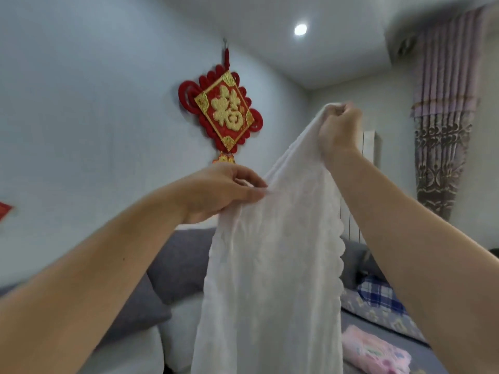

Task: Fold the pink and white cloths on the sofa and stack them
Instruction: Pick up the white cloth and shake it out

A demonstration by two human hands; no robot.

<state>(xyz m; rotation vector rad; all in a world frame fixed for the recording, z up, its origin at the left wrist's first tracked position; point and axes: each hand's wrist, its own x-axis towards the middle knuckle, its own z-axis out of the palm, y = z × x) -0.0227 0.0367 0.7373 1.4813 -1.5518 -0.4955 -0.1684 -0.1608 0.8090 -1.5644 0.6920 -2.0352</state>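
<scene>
I have the thin white cloth with a scalloped edge (272, 265) lifted high in front of me, hanging down in a long loose drape over the grey sofa (175, 260). My right hand (339, 130) is clenched around its top corner, fingers (334, 113) curled tight with the fabric bunched inside. My left hand (224, 190) sits lower and to the side, pinching the cloth's edge between thumb and fingertips, the other fingers loosely bent.

Down at the lower right, the pink patterned cloth (375, 352) lies on the sofa seat in a compact, flat bundle, so I judge that one is already folded and set down. A blue-and-white checked fabric (379, 292) lies further back on the seat, apart from it.

So I reckon I am about halfway: the white cloth is not yet folded at all, only held up to find its corners. What is left, as I see it, is to spread it square, fold it down, and place it on the pink one.
</scene>
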